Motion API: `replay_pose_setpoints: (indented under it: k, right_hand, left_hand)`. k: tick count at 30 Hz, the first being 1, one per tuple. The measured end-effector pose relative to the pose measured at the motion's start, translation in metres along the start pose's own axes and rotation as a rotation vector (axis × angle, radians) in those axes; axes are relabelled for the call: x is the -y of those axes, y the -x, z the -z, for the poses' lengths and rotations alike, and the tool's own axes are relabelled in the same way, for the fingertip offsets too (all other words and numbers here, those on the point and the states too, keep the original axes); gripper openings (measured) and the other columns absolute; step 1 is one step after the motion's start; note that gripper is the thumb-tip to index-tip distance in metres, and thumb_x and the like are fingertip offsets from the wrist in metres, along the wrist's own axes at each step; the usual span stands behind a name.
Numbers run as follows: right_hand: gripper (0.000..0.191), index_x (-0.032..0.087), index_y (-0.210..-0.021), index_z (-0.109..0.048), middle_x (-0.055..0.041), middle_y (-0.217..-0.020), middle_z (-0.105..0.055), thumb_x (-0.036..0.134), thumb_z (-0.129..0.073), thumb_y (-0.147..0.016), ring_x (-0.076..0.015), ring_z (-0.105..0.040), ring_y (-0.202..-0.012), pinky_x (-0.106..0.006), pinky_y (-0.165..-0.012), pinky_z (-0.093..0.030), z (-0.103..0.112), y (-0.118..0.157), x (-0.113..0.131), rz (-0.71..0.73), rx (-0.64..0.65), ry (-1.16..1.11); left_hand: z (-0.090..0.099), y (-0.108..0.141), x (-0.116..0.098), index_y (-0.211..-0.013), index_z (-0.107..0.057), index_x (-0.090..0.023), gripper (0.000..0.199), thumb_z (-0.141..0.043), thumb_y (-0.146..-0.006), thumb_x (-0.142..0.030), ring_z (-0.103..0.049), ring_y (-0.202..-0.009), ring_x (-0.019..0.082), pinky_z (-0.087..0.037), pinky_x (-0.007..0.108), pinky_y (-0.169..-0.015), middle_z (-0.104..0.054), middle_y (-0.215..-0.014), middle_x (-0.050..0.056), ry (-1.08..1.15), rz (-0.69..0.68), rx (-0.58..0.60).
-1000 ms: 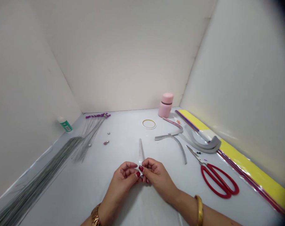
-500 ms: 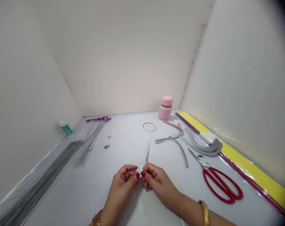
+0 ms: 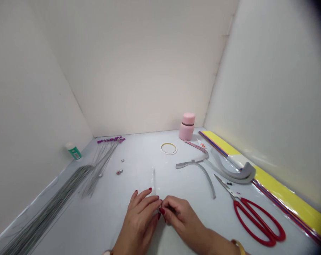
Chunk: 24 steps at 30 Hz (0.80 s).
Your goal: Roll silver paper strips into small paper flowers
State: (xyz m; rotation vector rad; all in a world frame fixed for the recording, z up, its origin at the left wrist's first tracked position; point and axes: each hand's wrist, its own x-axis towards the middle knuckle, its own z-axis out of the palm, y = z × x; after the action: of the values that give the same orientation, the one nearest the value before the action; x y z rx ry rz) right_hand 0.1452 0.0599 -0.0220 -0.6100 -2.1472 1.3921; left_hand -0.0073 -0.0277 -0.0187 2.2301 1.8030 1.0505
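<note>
A narrow, pale paper-like strip [image 3: 153,179] stretches away from me over the white table, its near end hidden among my fingers. My left hand [image 3: 142,216] is turned with its back up, the upper fingers extended over the strip's near end and the thumb close beneath the fingertips. Pressed against it, my right hand [image 3: 183,216] has its thumb and index finger pinched together at the strip's near end, the other fingers curled. The exact contact between the fingertips is small and partly covered.
Right: red-handled scissors [image 3: 256,216], grey strips [image 3: 205,173], a coiled grey strip [image 3: 237,175], yellow sheets [image 3: 277,180]. Behind: a pink bottle [image 3: 187,127], a tape ring [image 3: 169,148]. Left: grey wire stems [image 3: 51,202], purple-tipped stems [image 3: 111,140], a green-and-white glue bottle [image 3: 74,151], small silvery bits [image 3: 119,172].
My left hand has turned over, its fingers now extended across the strip. The strip's far end has swung left and lower. My right hand keeps its pinch; the view has tilted slightly.
</note>
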Motion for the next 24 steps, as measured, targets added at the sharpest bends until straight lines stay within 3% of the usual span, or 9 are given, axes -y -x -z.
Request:
replay_pose_setpoints:
  k: [3,5,9,11,18,24]
  right_hand:
    - [0.02,0.016,-0.074,-0.053,0.0021,-0.061,-0.049,0.029,-0.044,-0.086,-0.011,-0.045,-0.058,-0.022,-0.055,-0.036,0.001,0.0,0.002,-0.036,-0.012,-0.067]
    - [0.02,0.015,-0.081,-0.054,0.001,-0.066,-0.051,0.032,-0.045,-0.086,-0.0113,-0.047,-0.06,-0.022,-0.056,-0.037,0.0,-0.001,0.003,-0.057,-0.015,-0.16]
    - [0.02,0.014,-0.08,-0.056,0.0009,-0.065,-0.052,0.033,-0.051,-0.083,-0.0108,-0.047,-0.059,-0.022,-0.056,-0.038,-0.004,0.0,0.005,-0.094,0.011,-0.274]
    - [0.019,0.014,-0.077,-0.056,0.0018,-0.061,-0.052,0.032,-0.052,-0.082,-0.0099,-0.047,-0.057,-0.021,-0.054,-0.037,-0.005,0.001,0.007,-0.118,0.014,-0.326]
    - [0.022,0.014,-0.076,-0.055,0.0018,-0.061,-0.054,0.034,-0.051,-0.083,-0.0083,-0.047,-0.054,-0.02,-0.052,-0.035,-0.004,0.001,0.01,-0.119,0.025,-0.47]
    - [0.022,0.014,-0.073,-0.052,0.0025,-0.058,-0.054,0.034,-0.056,-0.079,-0.0078,-0.048,-0.051,-0.019,-0.05,-0.034,-0.005,0.002,0.005,-0.195,0.003,-0.51]
  left_hand:
    - [0.007,-0.004,-0.007,-0.082,-0.062,-0.021,0.015,-0.051,-0.077,-0.012,-0.054,-0.094,0.025,-0.026,0.05,-0.094,-0.067,-0.083,0.004,-0.024,0.086,0.0]
    - [0.01,-0.007,-0.014,-0.072,-0.061,-0.02,0.01,-0.052,-0.077,-0.017,-0.057,-0.083,0.024,-0.033,0.046,-0.087,-0.066,-0.074,0.004,0.02,0.202,-0.043]
    - [0.015,-0.012,-0.024,-0.071,-0.063,-0.017,0.019,-0.052,-0.078,-0.031,-0.06,-0.071,0.021,-0.044,0.031,-0.067,-0.067,-0.071,0.005,0.366,0.605,-0.04]
    - [0.017,-0.014,-0.027,-0.07,-0.064,-0.015,0.023,-0.052,-0.078,-0.033,-0.06,-0.068,0.02,-0.044,0.027,-0.063,-0.069,-0.069,0.005,0.549,0.706,0.02]
    - [0.02,-0.016,-0.035,-0.065,-0.064,-0.014,0.023,-0.052,-0.077,-0.03,-0.059,-0.067,0.018,-0.043,0.024,-0.063,-0.068,-0.066,0.004,0.591,0.676,0.023]
    - [0.011,-0.014,-0.024,-0.064,-0.061,-0.014,0.028,-0.05,-0.079,-0.035,-0.056,-0.064,0.017,-0.04,0.023,-0.061,-0.065,-0.064,0.004,0.658,0.678,0.092]
